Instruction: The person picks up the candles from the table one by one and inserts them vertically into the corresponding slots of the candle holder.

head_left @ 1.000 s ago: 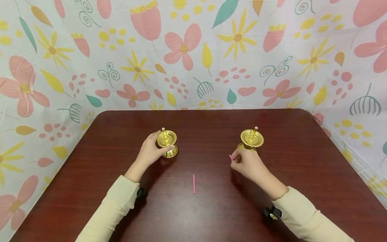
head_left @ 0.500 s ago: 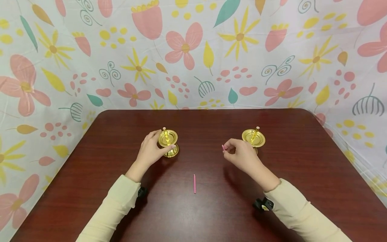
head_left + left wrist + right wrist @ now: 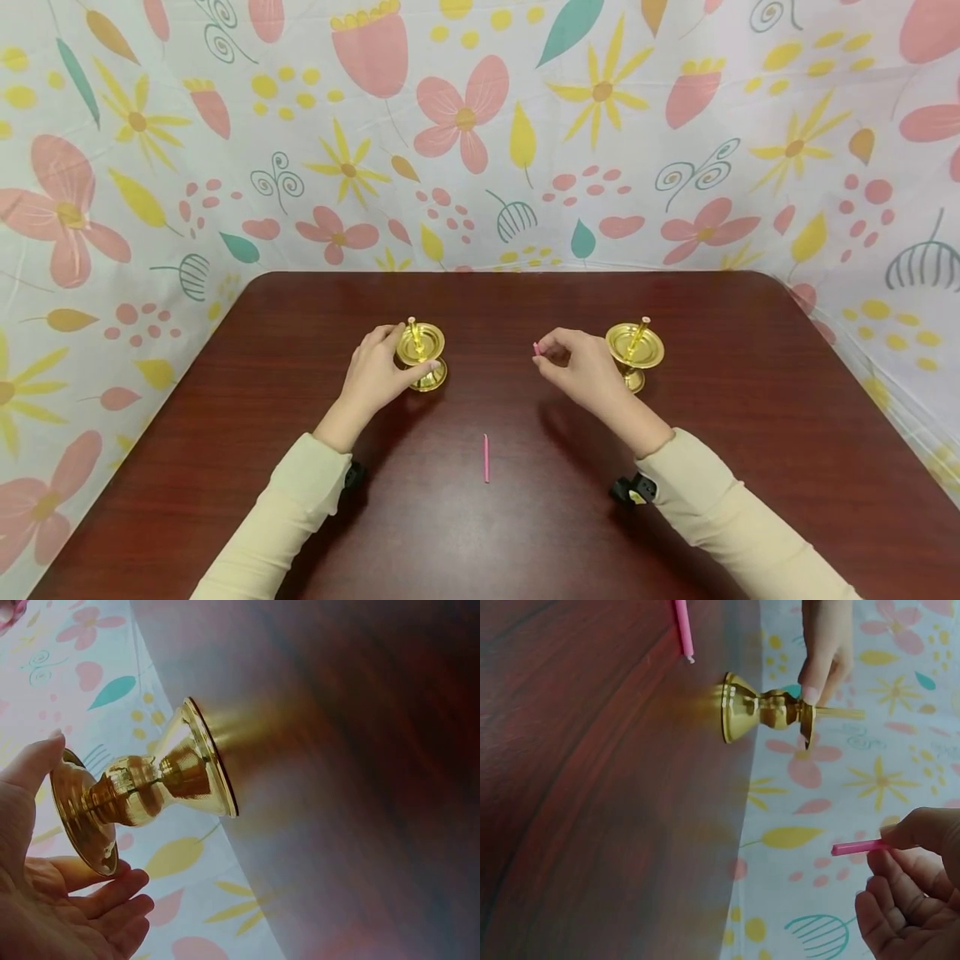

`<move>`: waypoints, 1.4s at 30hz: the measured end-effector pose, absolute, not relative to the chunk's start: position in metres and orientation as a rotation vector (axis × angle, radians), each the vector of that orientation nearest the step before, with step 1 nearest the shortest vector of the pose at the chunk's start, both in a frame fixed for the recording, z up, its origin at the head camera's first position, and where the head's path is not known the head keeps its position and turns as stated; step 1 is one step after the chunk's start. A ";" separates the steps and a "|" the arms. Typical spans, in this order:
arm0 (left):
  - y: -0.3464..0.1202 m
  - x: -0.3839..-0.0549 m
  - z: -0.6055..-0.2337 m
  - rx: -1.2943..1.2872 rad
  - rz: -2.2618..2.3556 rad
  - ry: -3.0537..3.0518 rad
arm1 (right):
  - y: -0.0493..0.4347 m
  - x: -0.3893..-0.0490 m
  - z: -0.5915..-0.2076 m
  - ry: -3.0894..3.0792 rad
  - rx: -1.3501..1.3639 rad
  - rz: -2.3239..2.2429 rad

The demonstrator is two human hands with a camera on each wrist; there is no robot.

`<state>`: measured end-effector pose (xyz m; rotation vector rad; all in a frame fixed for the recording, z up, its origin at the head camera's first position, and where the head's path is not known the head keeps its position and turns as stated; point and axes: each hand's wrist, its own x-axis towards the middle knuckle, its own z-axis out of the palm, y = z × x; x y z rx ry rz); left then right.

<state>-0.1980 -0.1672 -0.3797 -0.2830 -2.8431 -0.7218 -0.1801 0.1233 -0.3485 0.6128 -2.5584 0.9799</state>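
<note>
Two-handed handling of brass-coloured candlesticks and pink candles, head and wrist views. A white floral-print cloth backdrop point(image 3: 465, 200) rises behind a reddish-brown wooden table point(image 3: 480, 550). Forearms in cream sleeves point(image 3: 720, 508) extend over the tabletop from the near side. The left hand point(image 3: 375, 371) holds the left candlestick point(image 3: 426, 350) by its dish rim, thumb on the near side and fingers on the far side; the candlestick stands upright, base on the table. The right hand point(image 3: 585, 371) overlaps the right candlestick point(image 3: 635, 346), which also stands upright and is partly hidden. Both candlesticks carry a slender central stem. A black device point(image 3: 636, 489) sits under the right wrist. One candle point(image 3: 486, 458) lies between the forearms, wick end toward the backdrop. A second candle point(image 3: 857, 847) is pinched between right thumb and forefinger, one end projecting; its other end is hidden.
</note>
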 end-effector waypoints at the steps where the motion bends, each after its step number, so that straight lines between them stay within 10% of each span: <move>1: -0.167 -0.198 -0.380 -0.286 -0.718 -2.840 | 0.121 -0.181 -0.348 -2.552 0.615 0.991; 42: -0.170 -0.203 -0.380 -0.314 -0.718 -2.786 | 0.037 -0.215 -0.316 -2.344 0.808 1.269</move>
